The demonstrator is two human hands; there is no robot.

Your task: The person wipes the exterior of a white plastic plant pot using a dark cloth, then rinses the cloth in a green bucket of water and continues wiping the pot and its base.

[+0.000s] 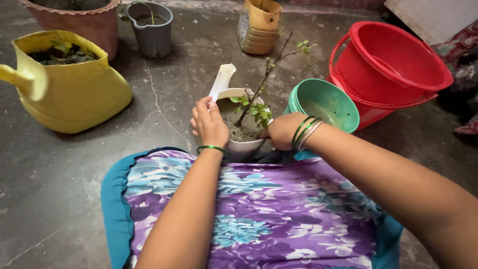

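1. Soil-filled white cut-jug planter (242, 145) sits on the concrete floor (164, 107), touching the person's lap, just beside a green tub (326, 102).
2. Left hand (208, 123) curls over its near-left rim; right hand (282, 130) closes on the right rim.
3. Likely heavy with damp soil, thin plastic walls flexing (seedling (254, 110) fragile): grip rim or base, never the stem.

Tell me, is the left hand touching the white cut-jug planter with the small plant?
Touching. The head view shows the left hand resting on the near rim of the white cut-jug planter, fingers curled over the edge with no gap.
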